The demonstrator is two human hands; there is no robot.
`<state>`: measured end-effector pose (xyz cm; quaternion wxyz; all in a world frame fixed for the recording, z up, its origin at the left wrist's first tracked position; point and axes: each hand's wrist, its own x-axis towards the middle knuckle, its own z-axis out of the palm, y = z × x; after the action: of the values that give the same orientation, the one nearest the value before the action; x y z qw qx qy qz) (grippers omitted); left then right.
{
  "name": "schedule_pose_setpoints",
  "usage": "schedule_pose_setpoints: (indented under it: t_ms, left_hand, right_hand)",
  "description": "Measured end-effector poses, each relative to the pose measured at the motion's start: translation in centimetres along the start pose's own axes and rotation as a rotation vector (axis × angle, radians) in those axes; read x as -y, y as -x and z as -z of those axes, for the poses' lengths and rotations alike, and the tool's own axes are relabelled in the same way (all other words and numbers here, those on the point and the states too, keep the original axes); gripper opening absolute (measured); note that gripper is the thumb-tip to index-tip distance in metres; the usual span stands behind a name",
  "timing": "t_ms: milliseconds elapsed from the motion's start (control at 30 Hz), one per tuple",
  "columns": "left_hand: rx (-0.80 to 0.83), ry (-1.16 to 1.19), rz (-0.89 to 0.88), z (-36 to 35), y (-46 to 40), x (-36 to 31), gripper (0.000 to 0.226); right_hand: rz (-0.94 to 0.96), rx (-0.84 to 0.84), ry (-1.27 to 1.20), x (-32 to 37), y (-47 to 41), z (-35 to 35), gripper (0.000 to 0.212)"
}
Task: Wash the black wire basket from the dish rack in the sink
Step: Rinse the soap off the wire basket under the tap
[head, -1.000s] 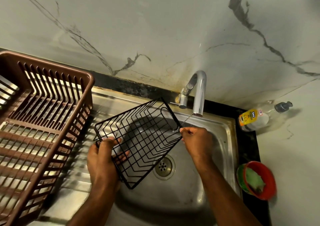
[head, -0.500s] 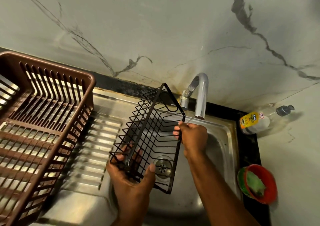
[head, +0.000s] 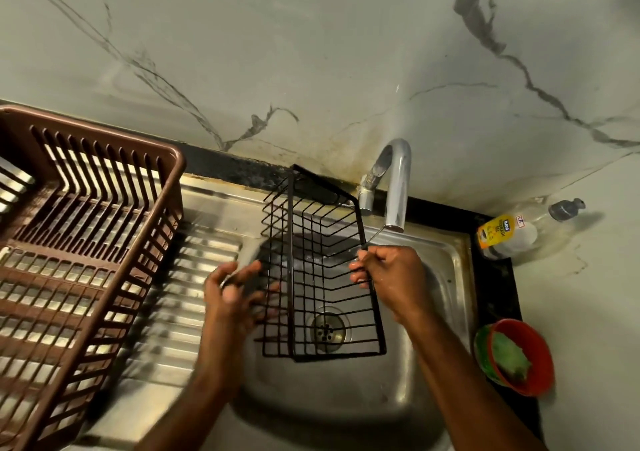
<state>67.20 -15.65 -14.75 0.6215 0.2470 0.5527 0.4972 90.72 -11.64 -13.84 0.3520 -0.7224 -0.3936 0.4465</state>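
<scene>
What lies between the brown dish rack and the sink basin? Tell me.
In the head view, the ribbed steel drainboard lies between the brown dish rack and the sink basin; the blurred left hand hovers over its inner edge.

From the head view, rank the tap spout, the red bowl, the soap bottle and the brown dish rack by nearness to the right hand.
From the right hand:
1. Tap spout, just behind it.
2. Soap bottle at back right and red bowl at front right: too close to call.
3. Brown dish rack, far left across the sink.
</scene>
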Motion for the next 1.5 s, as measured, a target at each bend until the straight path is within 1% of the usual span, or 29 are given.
schedule_pose_setpoints:
  t_ms: [33,67,133,167,200,300,400,533,600,667,767,900,967,1033,1100,1167,1267,1367,1433,1500]
  left_hand:
    - [0.065,-0.119,0.013,0.1,-0.7,-0.8,0.075]
    - [0.124,-0.216,0.046,0.1,-1.2,-1.3,0.091]
    - [0.189,-0.298,0.143,-1.0,-2.4,-2.5,0.119]
    - [0.184,-0.298,0.169,-1.7,-3.0,-3.0,0.126]
    - [0.153,-0.289,0.183,-2.4,-3.7,-3.4,0.126]
    - [-0.012,-0.279,0.169,-3.8,-4.8,-3.3,0.106]
    - [-0.143,-0.225,0.148,-4.3,-5.0,-2.7,0.091]
    - [-0.261,-0.156,0.088,-4.9,-4.6,-2.9,0.089]
    - [-0.308,-0.13,0.05,-4.9,-4.6,-3.2,0.081]
    - [-0.343,-0.12,0.031,-5.1,-4.7,-3.5,0.076]
    - [-0.359,-0.077,0.011,-5.7,-4.6,-3.9,0.076]
    - [-0.362,0.022,0.027,-6.5,-4.1,-4.5,0.078]
    - [-0.345,0.053,0.022,-6.8,-3.9,-4.7,0.083]
    - [-0.318,0.076,0.021,-6.7,-3.7,-4.8,0.091]
    - [-0.301,0.103,0.016,-6.4,-3.5,-4.7,0.1]
    - [-0.299,0.103,-0.029,-5.9,-3.1,-4.4,0.109]
    - [-0.29,0.058,-0.144,-5.2,-1.9,-3.5,0.124]
    - [-0.264,0.03,-0.201,-4.5,-0.4,-2.5,0.133]
    - [-0.247,0.015,-0.237,-4.1,0.7,-1.9,0.13]
    - [-0.228,-0.005,-0.278,-4.1,1.6,-1.4,0.123]
  right_hand:
    - [0.019,0.031,0.016,0.0,-0.3,0.2,0.02]
    - [0.036,0.062,0.039,0.1,-0.5,0.3,0.02]
    - [0.073,0.112,0.092,0.3,-1.1,0.2,0.019]
    - [0.084,0.126,0.107,0.5,-1.5,0.1,0.018]
    - [0.078,0.134,0.105,0.6,-1.9,0.1,0.016]
    - [0.009,0.154,0.037,0.9,-3.2,0.1,0.013]
    - [-0.02,0.118,0.012,0.5,-3.8,-0.4,0.013]
    - [0.037,0.06,0.082,-0.1,-3.1,-0.8,0.011]
    - [0.051,0.059,0.133,-0.7,-2.4,-0.8,0.009]
    - [0.037,0.053,0.131,-1.1,-1.9,-0.8,0.01]
    - [0.003,0.027,0.097,-1.6,-1.7,-0.4,0.01]
    - [-0.054,-0.005,0.093,-2.0,-1.6,0.6,0.007]
    - [-0.1,-0.02,0.034,-2.2,-1.4,0.5,0.01]
    - [-0.142,-0.085,-0.022,-2.2,-1.4,0.3,0.012]
    - [-0.199,-0.13,-0.145,-1.8,-1.4,0.3,0.011]
    - [-0.284,-0.095,-0.303,-0.9,-1.4,0.0,0.007]
    - [-0.359,-0.03,-0.421,-0.1,-2.0,-1.3,0.013]
    - [-0.338,-0.064,-0.408,0.7,-2.6,-2.1,0.012]
    - [-0.292,-0.117,-0.331,0.6,-3.2,-2.3,0.012]
    - [-0.235,-0.178,-0.221,0.5,-3.7,-2.3,0.012]
